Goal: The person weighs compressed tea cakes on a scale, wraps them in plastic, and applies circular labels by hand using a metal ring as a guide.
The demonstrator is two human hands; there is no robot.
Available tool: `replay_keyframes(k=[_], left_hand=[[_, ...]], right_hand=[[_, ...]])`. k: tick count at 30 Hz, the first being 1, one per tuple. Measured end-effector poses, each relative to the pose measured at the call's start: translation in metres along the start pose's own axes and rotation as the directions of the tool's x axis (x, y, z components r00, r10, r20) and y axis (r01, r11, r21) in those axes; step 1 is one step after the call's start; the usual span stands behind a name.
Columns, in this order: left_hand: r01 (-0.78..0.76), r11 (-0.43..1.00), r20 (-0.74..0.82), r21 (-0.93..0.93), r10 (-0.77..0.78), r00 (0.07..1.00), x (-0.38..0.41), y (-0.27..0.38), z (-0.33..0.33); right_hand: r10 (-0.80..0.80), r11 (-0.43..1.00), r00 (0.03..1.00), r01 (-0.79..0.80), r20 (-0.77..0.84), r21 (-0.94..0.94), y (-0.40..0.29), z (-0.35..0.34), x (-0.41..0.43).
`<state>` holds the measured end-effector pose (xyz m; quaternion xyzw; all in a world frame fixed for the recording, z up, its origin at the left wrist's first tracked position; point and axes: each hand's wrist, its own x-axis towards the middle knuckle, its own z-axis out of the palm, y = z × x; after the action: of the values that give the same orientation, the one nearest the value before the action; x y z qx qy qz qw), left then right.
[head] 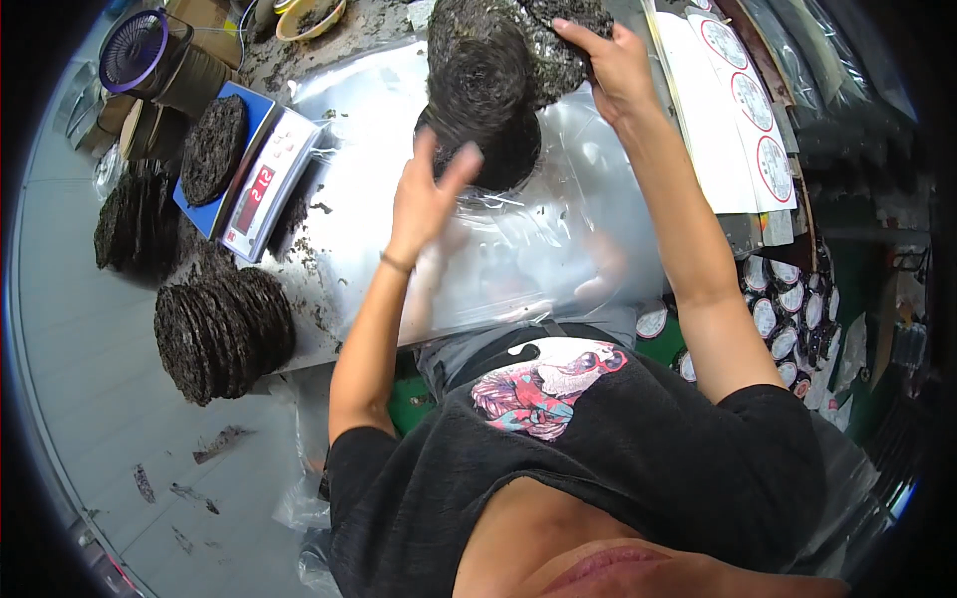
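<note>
My right hand (620,71) grips the edge of a dark, round cake of what looks like dried seaweed (557,67), thumb on top. Beside it and partly overlapped lies another dark cake (486,75) with a swirled surface. Under that one shows a smoother black round (512,153), perhaps inside plastic. My left hand (426,198) is blurred at the near left edge of these rounds. Its thumb and fingers are spread with nothing seen between them; whether it touches the round I cannot tell. Transparent plastic bags (508,269) lie flat beneath, in front of me.
A digital scale (269,187) at the left bears one dark cake (214,152). Stacks of cakes (224,333) stand along the left table edge, near a purple-rimmed basket (134,52). A yellow bowl (310,19) sits behind. Round-label sheets (736,105) lie right; labelled packs (785,314) are below.
</note>
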<state>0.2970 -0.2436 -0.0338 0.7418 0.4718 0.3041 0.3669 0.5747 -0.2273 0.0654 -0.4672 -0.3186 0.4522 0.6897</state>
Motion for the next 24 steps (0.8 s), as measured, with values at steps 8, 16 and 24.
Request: replay_keyframes(k=[8, 16, 24], left_hand=[[-0.286, 0.856, 0.079, 0.431, 0.28, 0.957, -0.123, -0.007, -0.014], [-0.267, 0.94, 0.004, 0.213, 0.273, 0.962, 0.019, 0.03, 0.01], [-0.367, 0.647, 0.27, 0.669, 0.249, 0.93, 0.048, -0.011, 0.069]], right_hand=[[0.123, 0.604, 0.965, -0.257, -0.231, -0.754, 0.125, -0.028, -0.048], [0.092, 0.401, 0.971, -0.24, -0.222, -0.884, 0.108, -0.006, -0.049], [-0.072, 0.499, 0.958, -0.205, -0.276, -0.842, 0.143, -0.024, -0.053]])
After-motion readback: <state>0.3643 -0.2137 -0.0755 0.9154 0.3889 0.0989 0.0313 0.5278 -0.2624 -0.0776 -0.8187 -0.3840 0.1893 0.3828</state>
